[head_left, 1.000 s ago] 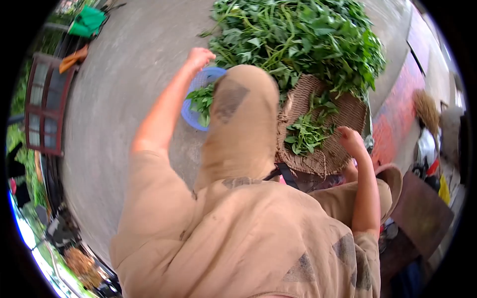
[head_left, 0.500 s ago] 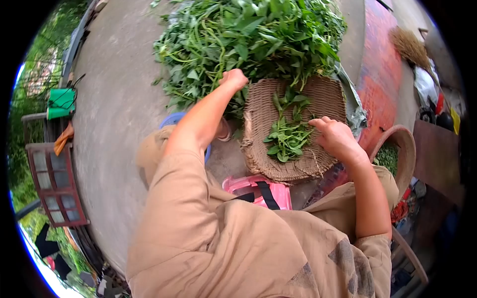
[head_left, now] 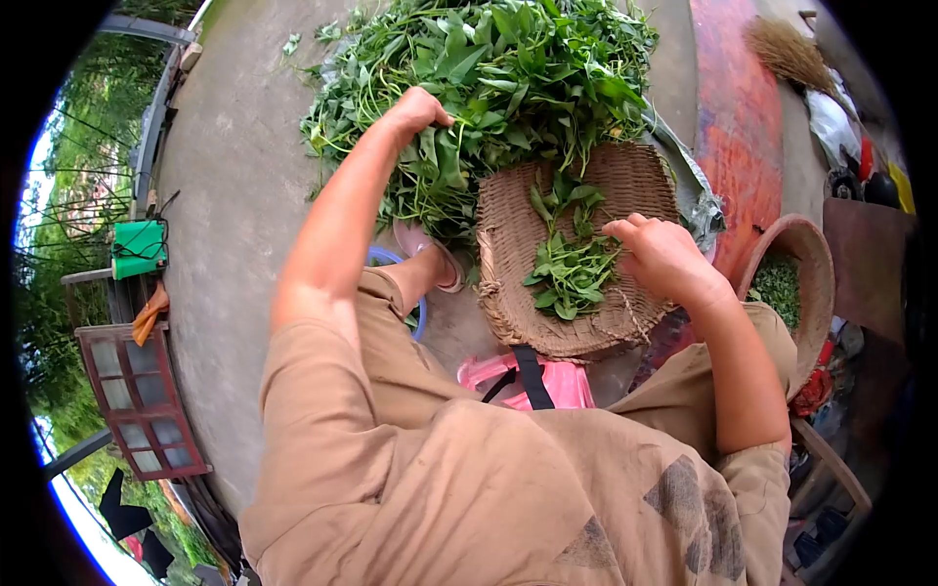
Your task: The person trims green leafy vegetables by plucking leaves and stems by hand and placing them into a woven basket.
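A big heap of leafy green vines (head_left: pixel 528 68) lies on the ground in front of me. My left hand (head_left: pixel 420 109) is at the left side of this heap, fingers closed on a leafy stem whose leaves hang just below. Closer to me, a woven basket (head_left: pixel 508 225) holds a small bunch of picked greens (head_left: pixel 572 273). My right hand (head_left: pixel 669 259) hovers over the basket's right part, beside the bunch. Its fingers are curled together; whatever is between the fingertips is too small to make out.
A pink plastic stool (head_left: pixel 567 383) with a black strap is between my legs. Part of a blue basin (head_left: pixel 420 317) shows by my left leg. To the right stand a round clay-coloured container (head_left: pixel 816 293) with chopped greens and a straw broom (head_left: pixel 789 54).
My left hand has moved up and left across the heap and now has a leafy stem. The right hand stays over the basket. The view has shifted slightly.
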{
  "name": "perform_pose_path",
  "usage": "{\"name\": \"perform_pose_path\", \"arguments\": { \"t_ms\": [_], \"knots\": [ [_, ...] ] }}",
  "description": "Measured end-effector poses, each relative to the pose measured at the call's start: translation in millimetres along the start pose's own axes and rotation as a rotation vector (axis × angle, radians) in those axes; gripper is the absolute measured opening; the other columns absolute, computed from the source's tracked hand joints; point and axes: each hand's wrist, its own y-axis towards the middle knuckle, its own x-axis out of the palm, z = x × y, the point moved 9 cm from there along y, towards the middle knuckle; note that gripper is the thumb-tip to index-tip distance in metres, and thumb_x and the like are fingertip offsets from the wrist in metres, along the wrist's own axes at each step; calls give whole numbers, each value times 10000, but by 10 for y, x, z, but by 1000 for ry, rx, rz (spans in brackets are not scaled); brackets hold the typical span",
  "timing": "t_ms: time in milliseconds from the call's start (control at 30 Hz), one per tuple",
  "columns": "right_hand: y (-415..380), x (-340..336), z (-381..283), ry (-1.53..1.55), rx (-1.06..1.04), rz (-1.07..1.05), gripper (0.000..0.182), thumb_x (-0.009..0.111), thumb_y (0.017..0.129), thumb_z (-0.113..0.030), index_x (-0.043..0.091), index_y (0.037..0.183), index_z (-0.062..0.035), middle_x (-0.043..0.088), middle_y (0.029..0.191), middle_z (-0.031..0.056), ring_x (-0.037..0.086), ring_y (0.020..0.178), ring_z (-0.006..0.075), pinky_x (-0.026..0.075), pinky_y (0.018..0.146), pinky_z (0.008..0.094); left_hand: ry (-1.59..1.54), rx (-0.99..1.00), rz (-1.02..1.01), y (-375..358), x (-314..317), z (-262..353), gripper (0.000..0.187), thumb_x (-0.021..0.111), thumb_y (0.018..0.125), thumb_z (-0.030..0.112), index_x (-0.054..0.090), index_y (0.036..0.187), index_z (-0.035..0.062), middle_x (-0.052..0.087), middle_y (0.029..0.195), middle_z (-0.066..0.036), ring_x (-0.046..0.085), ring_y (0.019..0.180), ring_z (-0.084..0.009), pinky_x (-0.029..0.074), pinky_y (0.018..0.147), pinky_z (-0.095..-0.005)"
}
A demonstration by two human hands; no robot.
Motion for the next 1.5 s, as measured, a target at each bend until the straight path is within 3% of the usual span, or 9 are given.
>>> {"name": "perform_pose_path", "arguments": {
  "t_ms": [200,433,667,833,933,1100,1233,1333,1500],
  "knots": [
    [1,-113,75,-34,1,228,362,676,745,-158,635,1096,-76,628,990,156,622,939,348,499,812,446,163,241,-39,-1119,8,903,119,685,752,68,643,657,8,563,599,-4,480,531,-90,395,516,-275],
    [26,-398,128,109,22,620,310,649,789,-199,628,1088,-117,616,1016,93,607,954,335,488,827,438,90,397,-81,-2108,370,1076,154,703,801,139,633,734,19,554,649,44,480,600,-42,404,547,-225],
    [123,-342,270,81,94,806,286,632,817,-214,621,1097,-151,586,1057,67,576,1004,295,446,853,434,293,649,79,-2397,673,1056,171,704,816,137,609,813,-5,530,675,9,460,636,-72,409,577,-249],
    [121,-408,516,-1,281,900,587,656,723,-114,491,1283,-176,586,1088,110,582,1030,298,446,860,434,272,842,73,-2440,836,1151,150,678,796,48,551,807,-32,435,710,-43,428,653,-136,374,607,-285],
    [209,-333,729,437,294,762,692,671,697,-73,440,1344,-152,615,1076,121,602,1000,321,469,839,420,265,884,60,-2382,923,1178,151,676,787,34,546,808,-40,441,718,-53,436,663,-155,375,618,-287],
    [433,-102,1116,679,242,528,266,741,697,-93,712,957,-43,690,900,103,631,830,200,495,772,322,243,902,59,-2266,1018,1116,152,675,787,31,544,819,-39,433,725,-61,431,664,-170,374,620,-288],
    [417,7,1070,594,255,362,238,734,719,-124,697,934,-28,683,871,100,626,807,192,489,742,324,149,853,47,-2142,1042,1022,154,672,793,41,542,827,-36,427,729,-65,431,659,-172,374,615,-283],
    [340,-80,951,422,191,410,180,726,735,-136,677,857,-13,674,803,83,612,752,180,484,708,326,185,831,32,-2036,1091,951,158,669,827,91,563,852,-23,461,730,-56,437,657,-140,382,607,-275],
    [91,-341,1201,817,240,734,102,697,777,-94,657,830,-16,613,692,23,551,601,103,457,570,265,310,624,-52,-1728,1354,600,200,683,842,174,596,894,2,557,686,-73,486,622,-133,428,599,-306]
  ]
}}
